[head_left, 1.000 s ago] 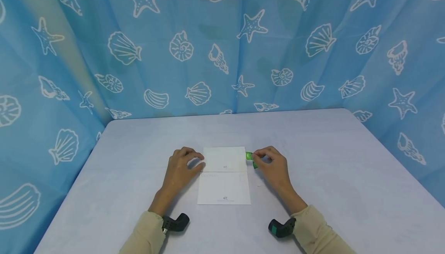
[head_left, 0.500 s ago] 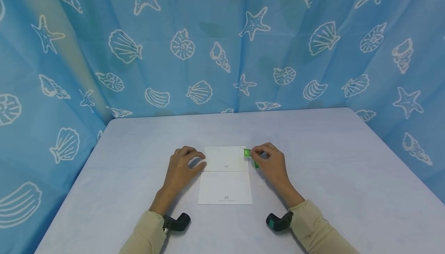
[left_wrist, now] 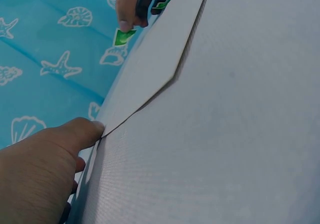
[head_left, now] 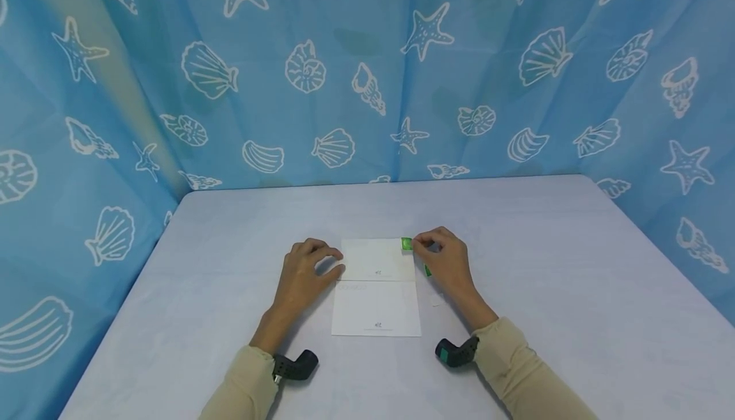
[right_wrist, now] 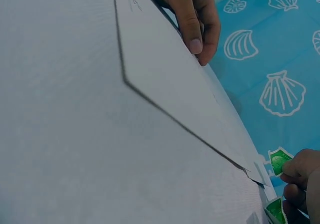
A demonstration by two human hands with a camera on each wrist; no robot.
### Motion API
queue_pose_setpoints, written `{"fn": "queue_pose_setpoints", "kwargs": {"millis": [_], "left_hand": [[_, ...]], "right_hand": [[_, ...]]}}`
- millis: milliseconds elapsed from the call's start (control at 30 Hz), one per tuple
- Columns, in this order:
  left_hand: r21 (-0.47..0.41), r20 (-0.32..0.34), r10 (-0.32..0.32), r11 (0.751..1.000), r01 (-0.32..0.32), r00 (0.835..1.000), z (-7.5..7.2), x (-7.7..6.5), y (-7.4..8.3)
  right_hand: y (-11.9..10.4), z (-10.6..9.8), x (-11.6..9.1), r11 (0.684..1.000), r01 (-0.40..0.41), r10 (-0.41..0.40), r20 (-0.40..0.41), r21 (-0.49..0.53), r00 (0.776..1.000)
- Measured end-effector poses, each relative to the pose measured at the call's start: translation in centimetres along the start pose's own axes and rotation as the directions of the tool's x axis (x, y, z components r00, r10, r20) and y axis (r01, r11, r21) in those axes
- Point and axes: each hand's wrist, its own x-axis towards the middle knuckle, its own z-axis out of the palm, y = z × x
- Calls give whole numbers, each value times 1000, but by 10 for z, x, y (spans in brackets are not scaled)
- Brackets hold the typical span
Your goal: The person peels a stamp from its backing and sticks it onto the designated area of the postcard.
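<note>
Two white envelopes, a far one [head_left: 373,257] and a near one [head_left: 376,311], lie one below the other at the table's middle, faint print on them. My left hand [head_left: 310,276] rests at their left edge, thumb [left_wrist: 92,130] and fingers bent at the border. My right hand [head_left: 445,260] pinches a small green stamp [head_left: 406,244] between thumb and forefinger, over the far envelope's top right corner. A second green stamp [right_wrist: 276,210] shows under that hand's curled lower fingers, partly hidden; I cannot tell whether they grip it.
A pale cloth covers the table [head_left: 258,216]. A small, faint scrap [head_left: 436,300] lies right of the near envelope. Behind the table hangs a blue curtain [head_left: 344,43] with white shells and starfish. Each wrist wears a black camera mount [head_left: 295,366].
My right hand has moved left and away from me, bringing the pinched stamp from beside the far envelope to over its top right corner. The left hand stays at the left edge.
</note>
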Motion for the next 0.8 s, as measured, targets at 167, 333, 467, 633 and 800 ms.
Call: {"fn": "queue_pose_setpoints", "kwargs": {"millis": [167,333,467,633,800], "left_hand": [[-2,-1,7,1000,-7,1000,0,1,2],[-8,-3,11,1000,-11,1000,0,1,3],[-10,-13,17,1000,-17,1000,-1,0,3],[-10,-18,17,1000,-17,1000,-1,-1,2],[-14,-16,16,1000,-16,1000,-1,0,2]], "right_hand": [[0,1,3,1000,-6,6,3,8,1000],[0,3,6,1000,-7,7,9,11,1000],[-1,4,7,1000,-11,11,19,12,1000],[-3,4,6,1000,-18,18,32,0,999],[-2,4,6,1000,-18,19,47,-26,999]]}}
